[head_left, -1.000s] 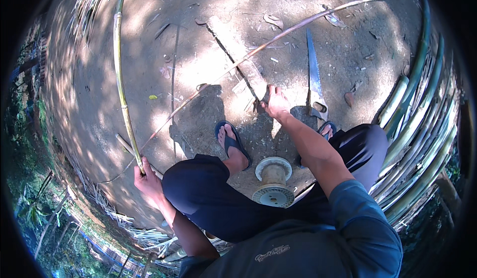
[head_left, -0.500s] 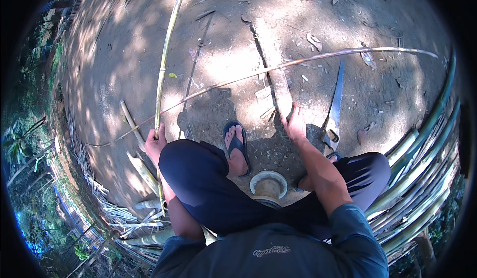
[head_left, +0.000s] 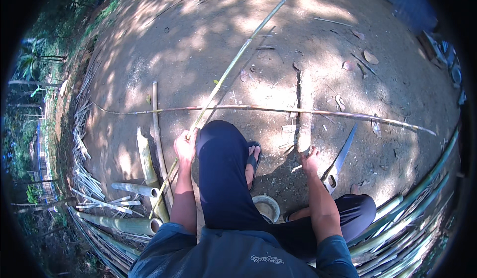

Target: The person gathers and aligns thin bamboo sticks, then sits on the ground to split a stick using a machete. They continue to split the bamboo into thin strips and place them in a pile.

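Nearest: a white round-rimmed spool [head_left: 267,207] btwn the legs; to its left, a thick pale-green bamboo tube [head_left: 119,222] on the ground. Just farther out, the left hand [head_left: 185,149] is closed round a long, thin yellow-green bamboo pole [head_left: 247,43]. Change vs. a sec ago: more of the pole's near part now shows behind that hand, so it's prob. held partway along, not by the tip, w/ its tail over the cut bamboo. View has swung left too, so some of the pole's new slant to far right is prob. just camera.

Right hand [head_left: 310,160] stays by the near end of a pale, rough wooden log [head_left: 305,89]; can't tell if it's gripping or only resting. Hand saw w/ bluish blade [head_left: 343,154] lies untouched just right, same spot rel. to log. Farther, a long thin brownish stem [head_left: 248,107] runs left–right past log & pole; pole's far end leaves the view.
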A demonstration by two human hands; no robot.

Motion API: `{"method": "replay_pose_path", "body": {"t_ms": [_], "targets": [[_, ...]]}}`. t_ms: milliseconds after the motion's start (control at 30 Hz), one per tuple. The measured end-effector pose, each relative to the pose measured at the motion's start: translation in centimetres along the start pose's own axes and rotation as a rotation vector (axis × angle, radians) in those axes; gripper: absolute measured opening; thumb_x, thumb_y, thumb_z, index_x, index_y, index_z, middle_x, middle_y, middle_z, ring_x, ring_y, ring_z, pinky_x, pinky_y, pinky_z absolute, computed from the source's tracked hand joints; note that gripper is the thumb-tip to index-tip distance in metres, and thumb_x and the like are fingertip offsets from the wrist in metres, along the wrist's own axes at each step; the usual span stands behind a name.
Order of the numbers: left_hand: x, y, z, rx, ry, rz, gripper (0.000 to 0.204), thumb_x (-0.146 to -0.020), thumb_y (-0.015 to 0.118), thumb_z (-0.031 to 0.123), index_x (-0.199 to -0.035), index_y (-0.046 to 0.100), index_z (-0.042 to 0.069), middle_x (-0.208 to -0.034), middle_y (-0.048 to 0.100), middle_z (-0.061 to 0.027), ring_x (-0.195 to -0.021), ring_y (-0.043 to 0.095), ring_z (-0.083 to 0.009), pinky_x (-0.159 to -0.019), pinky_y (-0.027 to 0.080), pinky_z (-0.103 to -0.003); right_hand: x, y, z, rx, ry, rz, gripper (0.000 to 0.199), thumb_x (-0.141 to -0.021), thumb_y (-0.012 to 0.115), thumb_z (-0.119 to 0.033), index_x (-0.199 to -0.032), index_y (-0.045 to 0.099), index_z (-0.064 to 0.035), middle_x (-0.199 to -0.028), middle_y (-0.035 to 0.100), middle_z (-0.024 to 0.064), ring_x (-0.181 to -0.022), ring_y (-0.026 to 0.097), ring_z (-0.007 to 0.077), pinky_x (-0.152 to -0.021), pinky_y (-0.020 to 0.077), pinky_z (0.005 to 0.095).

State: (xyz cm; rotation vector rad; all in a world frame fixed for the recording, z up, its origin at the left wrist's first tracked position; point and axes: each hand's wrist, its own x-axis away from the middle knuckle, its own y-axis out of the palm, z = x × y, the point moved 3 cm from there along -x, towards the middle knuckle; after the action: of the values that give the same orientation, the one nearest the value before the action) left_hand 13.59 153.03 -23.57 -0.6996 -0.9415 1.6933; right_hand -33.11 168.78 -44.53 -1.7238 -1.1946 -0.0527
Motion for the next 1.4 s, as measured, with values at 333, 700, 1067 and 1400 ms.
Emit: {"method": "replay_pose_path", "body": {"t_ms": [333, 700, 1067, 1400], "targets": [[1.9, -8.5, 4.1, 0.0, 0.3, 0.239, 0.031, -0.08, 0.073, 0.037, -0.081, 0.063, 0.007, -0.081, 0.064, -0.0088, -0.072, 0.062, -0.0309, -0.064, 0.049, -0.041, 2.9, -7.9, -7.1, -0.087, -0.478, 0.463, 0.072, -0.081, 0.07, -0.026, -0.139, 0.039, 0.0018, -0.129, 0.04, 0.0315, -0.116, 0.047, 0.0439, -0.102, 0.0386, 0.0494], [2.2, -13.5, 13.9, 0.057, 0.942, 0.235, 0.024, -0.076, 0.075, 0.033, -0.081, 0.062, 0.014, -0.075, 0.055, -0.0009, -0.076, 0.06, -0.0204, -0.062, 0.051, -0.036, 18.7, -28.5, -20.9, 0.347, -1.029, 1.209, 0.069, -0.085, 0.074, -0.026, -0.143, 0.041, -0.0082, -0.146, 0.032, 0.0207, -0.138, 0.029, 0.0347, -0.111, 0.0326, 0.0477], [2.7, -3.5, 23.7, 0.23, 1.427, -0.056, 0.027, -0.074, 0.074, 0.034, -0.079, 0.06, 0.012, -0.075, 0.055, -0.0043, -0.087, 0.061, -0.0248, -0.09, 0.044, -0.042, 20.6, -33.9, -4.1, 0.519, -0.558, 0.848, 0.031, -0.084, 0.075, -0.029, -0.071, 0.06, -0.0044, -0.061, 0.053, 0.0125, -0.055, 0.052, 0.028, -0.055, 0.0421, 0.0397], [-9.0, 2.4, 23.1, -0.083, 1.088, -0.253, 0.017, -0.075, 0.072, 0.022, -0.081, 0.063, 0.008, -0.084, 0.061, -0.0086, -0.092, 0.057, -0.0292, -0.1, 0.038, -0.044, 22.8, -35.5, 1.0, 0.614, -0.157, 1.091, 0.033, -0.08, 0.077, -0.035, -0.072, 0.058, -0.009, -0.07, 0.06, 0.0032, -0.074, 0.06, 0.0228, -0.087, 0.0372, 0.0351]]}}
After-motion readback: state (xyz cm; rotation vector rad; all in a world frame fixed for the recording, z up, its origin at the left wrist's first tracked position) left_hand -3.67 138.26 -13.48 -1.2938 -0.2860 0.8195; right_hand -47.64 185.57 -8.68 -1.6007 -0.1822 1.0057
